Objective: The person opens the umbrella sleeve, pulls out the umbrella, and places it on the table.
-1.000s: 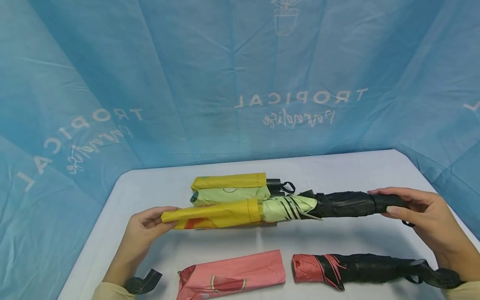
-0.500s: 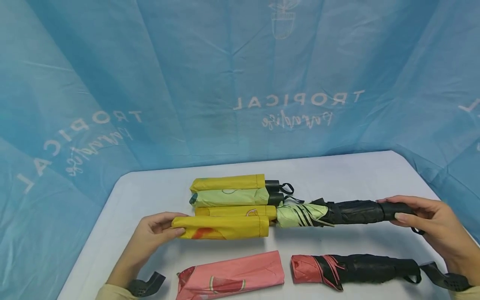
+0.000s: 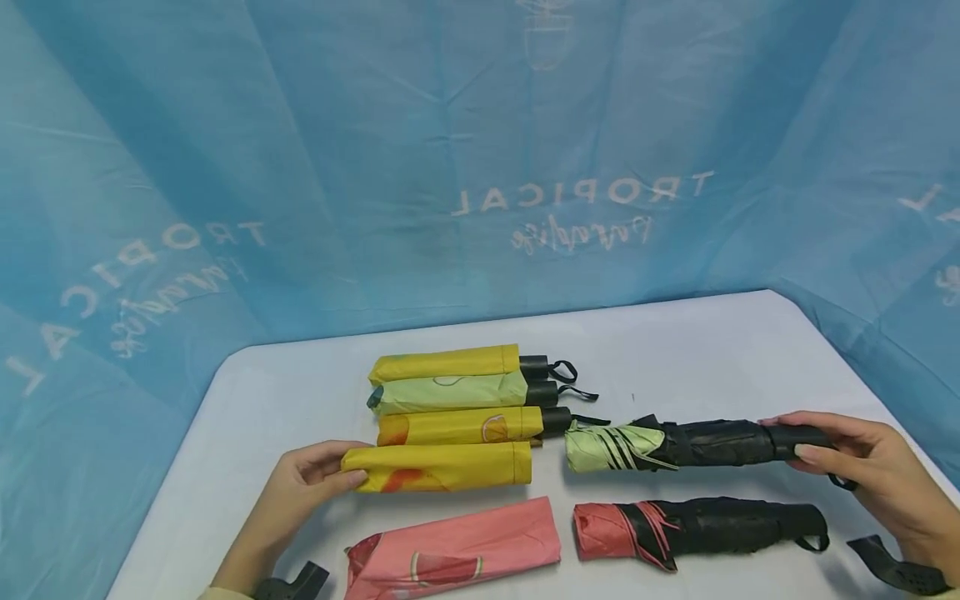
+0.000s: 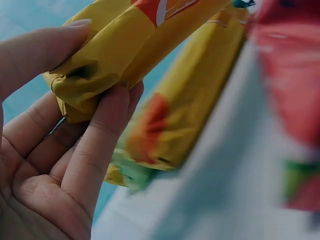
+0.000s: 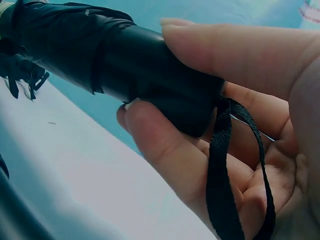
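My left hand point(image 3: 318, 477) pinches the closed end of a yellow umbrella sleeve point(image 3: 442, 467) with an orange print; the left wrist view shows thumb and fingers on its crumpled tip. On the right, my right hand point(image 3: 862, 457) grips the black handle point(image 5: 155, 75) of a folded umbrella point(image 3: 712, 443), black with a light green end and dark stripes. A wrist strap point(image 5: 220, 160) hangs from the handle across the fingers. The umbrella's green end points at the sleeve's open end, with a gap between them.
Behind the sleeve lie three sleeved umbrellas side by side: yellow point(image 3: 446, 364), light green point(image 3: 450, 393) and yellow with fruit prints point(image 3: 457, 426). In front are a pink watermelon sleeve point(image 3: 465, 546) and a black and pink folded umbrella point(image 3: 720, 527). A blue curtain point(image 3: 375, 167) surrounds the white table point(image 3: 285, 375).
The umbrella's green end, at first meeting the sleeve's mouth, is now apart from it. Both hands have come lower and nearer, and the right hand has shifted slightly right with the umbrella.
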A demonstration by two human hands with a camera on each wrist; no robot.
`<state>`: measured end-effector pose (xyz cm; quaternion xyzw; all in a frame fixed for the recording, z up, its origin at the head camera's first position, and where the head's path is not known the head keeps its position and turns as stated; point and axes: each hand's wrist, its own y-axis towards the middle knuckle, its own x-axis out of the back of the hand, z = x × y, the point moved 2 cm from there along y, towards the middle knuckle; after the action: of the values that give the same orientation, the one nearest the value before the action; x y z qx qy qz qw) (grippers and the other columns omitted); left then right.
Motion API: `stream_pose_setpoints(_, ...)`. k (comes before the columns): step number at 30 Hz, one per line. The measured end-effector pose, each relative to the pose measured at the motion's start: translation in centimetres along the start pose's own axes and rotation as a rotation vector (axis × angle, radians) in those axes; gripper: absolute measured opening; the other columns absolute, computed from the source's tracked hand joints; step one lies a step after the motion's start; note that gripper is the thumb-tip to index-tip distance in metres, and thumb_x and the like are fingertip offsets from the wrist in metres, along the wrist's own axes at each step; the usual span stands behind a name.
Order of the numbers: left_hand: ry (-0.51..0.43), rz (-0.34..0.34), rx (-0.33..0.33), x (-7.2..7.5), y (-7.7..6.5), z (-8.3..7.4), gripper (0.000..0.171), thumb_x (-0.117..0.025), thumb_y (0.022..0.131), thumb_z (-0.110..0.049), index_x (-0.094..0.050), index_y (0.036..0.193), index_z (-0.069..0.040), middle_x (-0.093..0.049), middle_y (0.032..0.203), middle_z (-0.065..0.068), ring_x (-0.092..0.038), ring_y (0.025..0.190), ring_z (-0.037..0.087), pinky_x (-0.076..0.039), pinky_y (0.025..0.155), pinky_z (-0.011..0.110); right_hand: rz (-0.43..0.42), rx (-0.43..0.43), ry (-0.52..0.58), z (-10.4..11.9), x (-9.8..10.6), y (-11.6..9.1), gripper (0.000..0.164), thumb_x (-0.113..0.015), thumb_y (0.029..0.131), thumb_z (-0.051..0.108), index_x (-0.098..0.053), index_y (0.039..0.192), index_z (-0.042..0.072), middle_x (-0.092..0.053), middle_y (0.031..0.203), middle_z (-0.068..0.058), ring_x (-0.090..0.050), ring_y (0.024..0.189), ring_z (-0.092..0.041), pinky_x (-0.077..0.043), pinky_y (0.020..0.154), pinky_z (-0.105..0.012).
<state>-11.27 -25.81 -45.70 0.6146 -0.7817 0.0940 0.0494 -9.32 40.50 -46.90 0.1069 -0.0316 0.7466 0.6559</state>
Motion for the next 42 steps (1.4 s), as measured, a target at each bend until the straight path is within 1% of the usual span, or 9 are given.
stream_pose_setpoints(3,-0.02,0.033,0.013,-0.5,-0.1,0.8,0.037,-0.074,0.094,-0.008,-0.066,0.128,0.006,-0.073,0.118,0.009,-0.071,0.104,0.019,-0.061,0.084,0.034,0.035,-0.013,0.016,-0.2,-0.2,0.2,0.04,-0.054,0.1,-0.012,-0.052,0.139,-0.012,-0.068,0.129,0.003,-0.067,0.11,-0.012,-0.058,0.085,-0.04)
stream_pose_setpoints(12,-0.024,0.091,-0.002,-0.8,-0.2,1.7,0.039,-0.07,0.096,-0.006,-0.062,0.132,0.008,-0.071,0.123,0.008,-0.07,0.109,0.018,-0.059,0.087,0.032,0.117,-0.095,-0.075,-0.7,-1.9,0.8,0.04,-0.055,0.104,-0.002,-0.051,0.143,-0.009,-0.068,0.129,0.007,-0.066,0.112,-0.011,-0.059,0.086,-0.042)
stream_pose_setpoints(18,-0.018,0.143,0.033,-1.2,-0.1,2.3,0.04,-0.071,0.096,-0.008,-0.063,0.134,0.001,-0.067,0.131,0.012,-0.068,0.115,0.021,-0.058,0.091,0.033,0.127,-0.173,-0.08,-1.1,-2.4,0.9,0.039,-0.057,0.104,0.004,-0.054,0.142,-0.006,-0.069,0.125,0.012,-0.067,0.109,-0.011,-0.06,0.083,-0.04)
stream_pose_setpoints(21,-0.008,0.176,0.003,-1.4,-0.1,2.3,0.043,-0.072,0.096,-0.008,-0.061,0.136,0.002,-0.064,0.134,0.017,-0.067,0.117,0.022,-0.057,0.093,0.034,0.115,-0.193,-0.092,-1.3,-2.5,1.0,0.039,-0.059,0.104,0.006,-0.056,0.141,-0.005,-0.069,0.125,0.012,-0.066,0.109,-0.009,-0.06,0.082,-0.038)
stream_pose_setpoints(24,0.0,0.171,-0.017,-1.4,-0.1,2.2,0.045,-0.074,0.094,-0.007,-0.061,0.136,0.001,-0.061,0.136,0.021,-0.067,0.118,0.021,-0.056,0.094,0.034,0.116,-0.212,-0.088,-1.6,-2.5,1.1,0.04,-0.06,0.104,0.008,-0.055,0.141,-0.005,-0.068,0.125,0.012,-0.066,0.109,-0.009,-0.06,0.085,-0.039)
stream_pose_setpoints(27,0.03,0.147,-0.011,-1.4,-0.1,2.4,0.046,-0.076,0.093,-0.01,-0.062,0.136,-0.003,-0.06,0.138,0.02,-0.066,0.119,0.019,-0.055,0.096,0.032,0.13,-0.243,-0.072,-2.0,-2.5,1.1,0.041,-0.061,0.103,0.009,-0.055,0.142,-0.004,-0.068,0.126,0.013,-0.066,0.11,-0.01,-0.06,0.086,-0.037)
stream_pose_setpoints(32,0.138,0.104,0.003,-1.4,0.1,2.7,0.048,-0.084,0.087,-0.021,-0.067,0.131,-0.014,-0.063,0.136,0.008,-0.061,0.124,0.012,-0.05,0.102,0.026,0.17,-0.243,-0.062,-2.4,-2.5,1.2,0.041,-0.064,0.1,0.005,-0.057,0.14,-0.006,-0.07,0.125,0.009,-0.068,0.109,-0.013,-0.059,0.086,-0.034)
stream_pose_setpoints(38,0.229,0.125,-0.007,-1.5,0.1,2.6,0.051,-0.088,0.081,-0.028,-0.07,0.129,-0.023,-0.065,0.134,-0.002,-0.058,0.128,0.012,-0.045,0.106,0.023,0.263,-0.236,-0.091,-2.5,-2.0,1.2,0.041,-0.067,0.098,0.005,-0.059,0.137,-0.007,-0.07,0.123,0.012,-0.068,0.094,-0.016,-0.06,0.076,-0.036)
stream_pose_setpoints(42,0.289,0.147,-0.01,-1.6,0.0,2.3,0.051,-0.088,0.081,-0.032,-0.07,0.129,-0.028,-0.066,0.133,-0.01,-0.055,0.13,0.011,-0.043,0.108,0.023,0.28,-0.21,-0.167,-1.9,-1.8,1.1,0.044,-0.07,0.097,0.01,-0.06,0.138,-0.004,-0.068,0.125,0.016,-0.065,0.1,-0.003,-0.06,0.077,-0.034)
